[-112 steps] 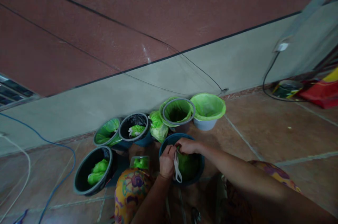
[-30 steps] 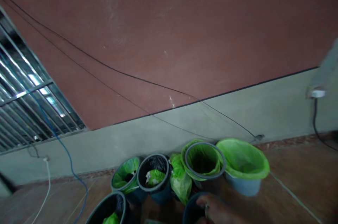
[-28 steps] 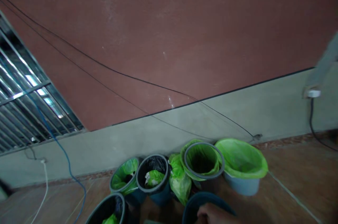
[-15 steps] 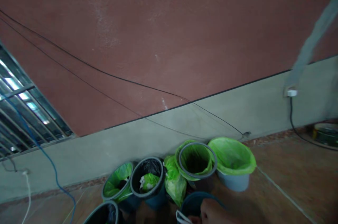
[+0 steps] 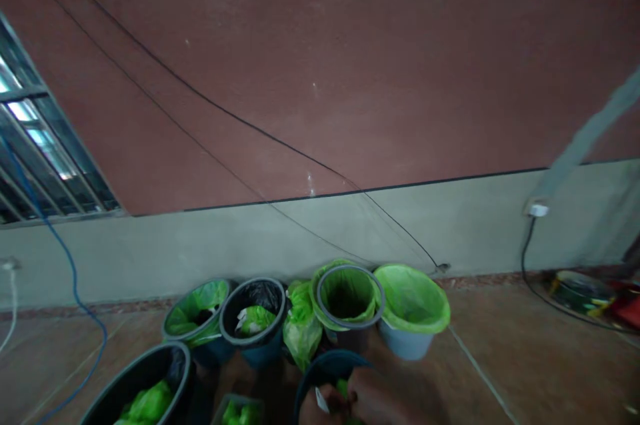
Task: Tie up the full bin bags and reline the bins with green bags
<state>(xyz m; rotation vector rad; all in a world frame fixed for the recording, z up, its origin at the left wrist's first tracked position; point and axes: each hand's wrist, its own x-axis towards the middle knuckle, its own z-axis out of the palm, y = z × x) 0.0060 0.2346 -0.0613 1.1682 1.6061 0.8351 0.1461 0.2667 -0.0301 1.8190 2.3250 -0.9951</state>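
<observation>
Left hand: yours (image 5: 315,408), low in view, at the blue bin (image 5: 333,359); its fingers look curled, but you cannot tell how firmly they close.
White strip: shows against your left hand (image 5: 321,400); whether you pinch it or it only lies there, you cannot tell.
Right hand: yours (image 5: 375,398), just beside the left, reaching over the bin from the right; blurred, so you cannot tell whether it pinches anything.
Green plastic: a small patch (image 5: 342,386) inside the bin, between your two hands and close to both, the nearer not clear; mostly covered, so its long axis does not show.
Blue bin: mouth upward beneath your hands, far rim curving ahead of them.
Clear tub: left of your left hand (image 5: 259,403), with green plastic inside.
Large dark bin: farther left of your hands (image 5: 120,391), a green bundle (image 5: 150,403) within.
Black-lined bin: ahead and left of your hands (image 5: 263,353), beside a green-lined bin (image 5: 186,317).
Filled green bag: ahead of your left hand (image 5: 303,338).
Ringed bin: ahead of your hands (image 5: 350,339), green liner under a grey ring.
Pale bin: ahead and right of your right hand (image 5: 407,345), green-lined.
</observation>
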